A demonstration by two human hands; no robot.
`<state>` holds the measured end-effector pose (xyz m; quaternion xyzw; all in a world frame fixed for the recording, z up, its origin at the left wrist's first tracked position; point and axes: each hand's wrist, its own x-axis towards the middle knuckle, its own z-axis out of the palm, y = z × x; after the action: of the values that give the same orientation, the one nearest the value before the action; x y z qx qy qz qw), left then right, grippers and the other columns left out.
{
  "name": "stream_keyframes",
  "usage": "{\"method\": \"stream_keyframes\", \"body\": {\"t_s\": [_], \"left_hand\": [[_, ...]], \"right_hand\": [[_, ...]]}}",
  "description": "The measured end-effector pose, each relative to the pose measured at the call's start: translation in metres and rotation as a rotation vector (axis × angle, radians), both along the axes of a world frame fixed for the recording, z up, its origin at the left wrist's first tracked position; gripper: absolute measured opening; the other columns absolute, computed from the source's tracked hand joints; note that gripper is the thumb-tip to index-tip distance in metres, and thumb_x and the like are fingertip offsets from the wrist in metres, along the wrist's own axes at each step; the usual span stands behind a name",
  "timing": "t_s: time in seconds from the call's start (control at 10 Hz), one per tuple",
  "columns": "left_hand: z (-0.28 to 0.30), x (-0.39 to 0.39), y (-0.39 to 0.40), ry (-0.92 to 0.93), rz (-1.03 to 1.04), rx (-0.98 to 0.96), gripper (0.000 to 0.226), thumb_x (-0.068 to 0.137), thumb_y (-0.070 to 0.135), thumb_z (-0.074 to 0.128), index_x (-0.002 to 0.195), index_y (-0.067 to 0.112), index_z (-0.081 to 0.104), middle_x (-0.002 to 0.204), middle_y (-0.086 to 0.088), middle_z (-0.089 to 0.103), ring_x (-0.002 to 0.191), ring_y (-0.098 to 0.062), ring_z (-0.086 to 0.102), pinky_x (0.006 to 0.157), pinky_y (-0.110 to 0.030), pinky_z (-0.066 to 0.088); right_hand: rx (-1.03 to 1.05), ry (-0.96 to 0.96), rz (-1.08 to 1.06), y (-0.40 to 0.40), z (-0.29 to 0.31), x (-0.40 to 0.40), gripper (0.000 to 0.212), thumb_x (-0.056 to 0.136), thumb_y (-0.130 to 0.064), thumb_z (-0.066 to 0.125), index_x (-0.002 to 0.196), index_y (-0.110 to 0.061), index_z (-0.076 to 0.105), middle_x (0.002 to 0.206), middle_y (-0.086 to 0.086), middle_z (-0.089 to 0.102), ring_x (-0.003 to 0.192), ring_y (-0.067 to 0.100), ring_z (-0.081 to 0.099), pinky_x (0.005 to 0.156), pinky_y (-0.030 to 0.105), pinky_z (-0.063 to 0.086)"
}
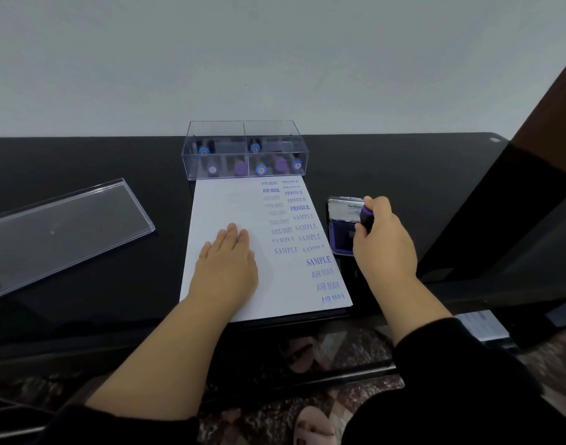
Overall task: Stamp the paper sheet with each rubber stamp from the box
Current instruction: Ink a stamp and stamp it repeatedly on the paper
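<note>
The rubber stamp point(366, 217) looks small, light and rigid; its purple handle is the sensible place to hold, face kept clear. The right hand point(382, 242) has its grip wrapped around that handle, pressing the stamp onto the open ink pad point(341, 237) just beside the paper sheet point(230, 200). The left hand point(228, 258) lies flat, fingers straight, pinning the thin, easily shifted sheet to the bench point(82, 162). Remaining stamps sit in the clear box point(244, 149).

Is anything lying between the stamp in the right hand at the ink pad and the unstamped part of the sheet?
Nothing visible blocks it. The right hand grips the purple stamp over the ink pad; the left hand lies flat on the paper sheet, leaving blank paper around it.
</note>
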<state>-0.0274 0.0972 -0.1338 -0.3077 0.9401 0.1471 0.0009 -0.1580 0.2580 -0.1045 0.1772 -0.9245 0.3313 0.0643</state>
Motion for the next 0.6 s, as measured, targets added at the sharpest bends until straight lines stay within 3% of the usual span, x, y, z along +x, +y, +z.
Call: {"method": "stream_keyframes", "body": {"t_s": [0.4,0.6], "left_hand": [[0.0016,0.0008,-0.0024,-0.009,-0.016,0.008,0.052,0.103,0.025,0.016,0.152,0.014,0.003,0.160,-0.002,-0.008,0.147,-0.017,-0.004,0.117,-0.032,-0.003],[0.0012,0.0021,-0.0048,-0.009,-0.025,0.017,0.052,0.103,0.025,0.016,0.152,0.016,0.004,0.160,-0.001,-0.007,0.147,-0.015,-0.004,0.117,-0.031,-0.003]], "right_hand": [[-0.004,-0.010,0.017,0.0015,0.0025,-0.0007,0.026,0.095,-0.014,0.051,0.119,-0.020,0.045,0.123,0.000,0.055,0.094,0.021,0.054,0.066,0.031,0.040],[-0.053,0.021,0.038,0.0022,0.0072,0.0035,0.026,0.094,-0.013,0.053,0.117,-0.021,0.046,0.129,-0.006,0.054,0.103,0.019,0.056,0.072,0.036,0.049]]}}
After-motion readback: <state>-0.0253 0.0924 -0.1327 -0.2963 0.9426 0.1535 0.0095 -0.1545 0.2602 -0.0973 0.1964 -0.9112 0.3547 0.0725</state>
